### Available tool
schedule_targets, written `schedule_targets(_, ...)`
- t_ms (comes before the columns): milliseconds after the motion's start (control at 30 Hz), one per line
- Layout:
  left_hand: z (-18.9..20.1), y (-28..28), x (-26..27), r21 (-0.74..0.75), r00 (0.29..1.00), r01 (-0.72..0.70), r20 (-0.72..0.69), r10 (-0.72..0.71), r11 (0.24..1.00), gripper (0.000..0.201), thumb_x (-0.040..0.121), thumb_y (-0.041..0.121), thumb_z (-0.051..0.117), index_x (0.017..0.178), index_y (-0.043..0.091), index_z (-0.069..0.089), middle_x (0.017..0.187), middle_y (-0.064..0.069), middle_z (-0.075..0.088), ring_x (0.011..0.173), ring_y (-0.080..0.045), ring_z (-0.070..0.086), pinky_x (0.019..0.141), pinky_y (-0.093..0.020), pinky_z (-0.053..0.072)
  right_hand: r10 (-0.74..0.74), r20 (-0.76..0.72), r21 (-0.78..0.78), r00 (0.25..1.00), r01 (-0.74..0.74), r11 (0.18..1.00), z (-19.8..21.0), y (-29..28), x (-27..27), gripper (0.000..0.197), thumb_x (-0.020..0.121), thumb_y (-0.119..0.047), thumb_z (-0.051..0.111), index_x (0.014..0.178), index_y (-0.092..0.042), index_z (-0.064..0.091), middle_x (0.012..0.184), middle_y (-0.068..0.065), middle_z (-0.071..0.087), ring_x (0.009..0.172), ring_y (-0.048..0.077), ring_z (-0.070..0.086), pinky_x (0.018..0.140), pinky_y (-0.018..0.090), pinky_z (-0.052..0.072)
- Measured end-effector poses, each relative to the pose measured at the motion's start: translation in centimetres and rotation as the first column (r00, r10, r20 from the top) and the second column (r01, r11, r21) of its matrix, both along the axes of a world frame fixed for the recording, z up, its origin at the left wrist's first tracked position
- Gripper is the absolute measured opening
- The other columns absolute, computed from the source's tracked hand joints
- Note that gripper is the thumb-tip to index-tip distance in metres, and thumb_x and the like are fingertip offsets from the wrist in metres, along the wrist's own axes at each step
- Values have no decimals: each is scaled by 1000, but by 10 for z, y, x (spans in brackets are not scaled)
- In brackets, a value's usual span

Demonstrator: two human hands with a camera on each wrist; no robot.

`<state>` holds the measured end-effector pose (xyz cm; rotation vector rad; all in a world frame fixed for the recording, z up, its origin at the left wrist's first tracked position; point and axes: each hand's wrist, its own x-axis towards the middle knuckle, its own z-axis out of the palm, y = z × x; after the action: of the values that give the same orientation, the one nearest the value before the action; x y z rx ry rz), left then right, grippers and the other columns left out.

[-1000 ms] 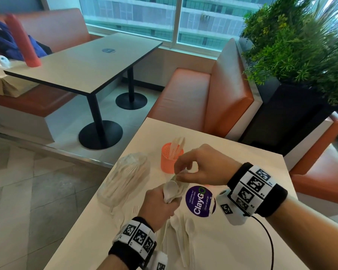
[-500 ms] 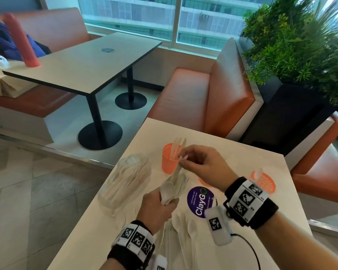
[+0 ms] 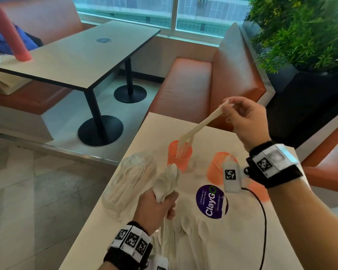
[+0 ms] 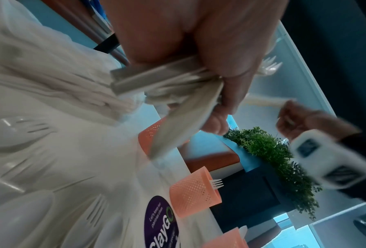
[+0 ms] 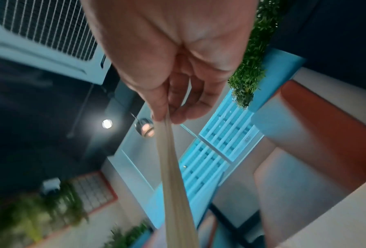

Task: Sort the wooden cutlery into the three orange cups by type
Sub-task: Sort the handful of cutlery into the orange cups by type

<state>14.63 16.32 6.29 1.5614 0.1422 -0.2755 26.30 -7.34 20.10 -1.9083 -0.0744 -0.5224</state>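
Note:
My left hand (image 3: pixel 162 199) grips a bundle of pale wooden spoons (image 3: pixel 167 181), bowls up, low over the table; the left wrist view shows its fingers (image 4: pixel 226 67) wrapped round the handles. My right hand (image 3: pixel 227 107) is raised and pinches the top end of one long wooden piece (image 3: pixel 202 122), which slants down into the far-left orange cup (image 3: pixel 179 159), where similar pieces stand. The pinch (image 5: pixel 164 117) shows in the right wrist view. A second orange cup (image 3: pixel 216 168) holds a fork (image 4: pixel 217 183). My right wrist partly hides the third cup (image 3: pixel 259 192).
A clear plastic bag of cutlery (image 3: pixel 132 182) lies by the table's left edge. Loose spoons and forks (image 3: pixel 187 230) lie near me beside a purple ClayGo sticker (image 3: pixel 211 201). An orange bench (image 3: pixel 195 82) and a planter (image 3: pixel 304 36) stand beyond the table.
My right hand drew one piece out of the bundle and lifted it up and away, over the far-left cup. My left hand stayed low with the rest of the bundle.

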Motion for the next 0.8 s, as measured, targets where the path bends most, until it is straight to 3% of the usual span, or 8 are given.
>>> schedule_targets(100,3,2,2,-108,1000,4,-18,-6,994,12,87,10,69,84,-1,64,61,-12,62,51,-29,59,51,-33,50,-131,-69,-217,989,114,969,-38,-2,42,4,85,-39,66,86,-39,70,72,-8,70,68,12,65,79,46,55)
schedule_targets(233,1,7,3,-169,999,-10,-31,4,986,9,85,14,72,81,7,68,64,-15,63,52,-30,59,53,-34,49,-155,-189,-447,970,55,893,-78,16,64,9,90,-24,67,93,-18,73,79,-2,69,72,17,61,73,20,41)
schedule_targets(367,1,8,2,-163,1000,-16,-24,13,986,11,84,14,73,83,5,68,64,-13,63,51,-29,59,53,-32,49,-114,-332,-525,936,-83,847,-97,24,67,14,88,-18,71,100,-12,71,96,0,69,82,22,69,81,27,50)
schedule_targets(467,2,7,2,-126,999,-33,-2,33,992,12,83,14,74,84,4,66,61,-11,63,48,-27,57,51,-31,47,-128,-335,-569,934,-92,817,-89,21,60,32,82,-25,79,110,-16,68,107,2,62,77,18,62,76,25,44)
schedule_targets(567,2,3,2,-55,998,-62,15,63,997,14,83,13,74,84,3,65,60,-10,63,47,-25,58,48,-29,48,0,-295,-475,956,-147,868,-64,29,24,18,87,-32,73,101,-21,68,95,-3,66,70,14,62,72,28,48)
schedule_targets(633,3,-2,1,1,997,-74,32,74,997,15,83,13,73,84,2,64,61,-10,64,46,-23,60,46,-27,48,218,-406,-286,888,-350,892,-50,41,-15,15,89,-34,70,102,-26,68,94,-2,68,69,17,66,67,31,54)
schedule_targets(700,5,-11,0,41,997,-69,39,68,997,12,83,12,73,84,4,64,63,-10,64,45,-21,60,44,-25,47,376,-501,-165,779,-513,842,-42,49,-51,23,86,-38,72,108,-34,66,102,-4,65,76,19,67,71,31,58)
schedule_targets(800,9,-27,-5,51,998,-44,46,42,998,7,84,10,72,86,11,65,66,-10,65,45,-20,59,43,-23,46,365,-500,-221,785,-523,823,-41,49,-82,30,80,-45,75,107,-43,63,109,-12,61,82,10,67,79,26,58)
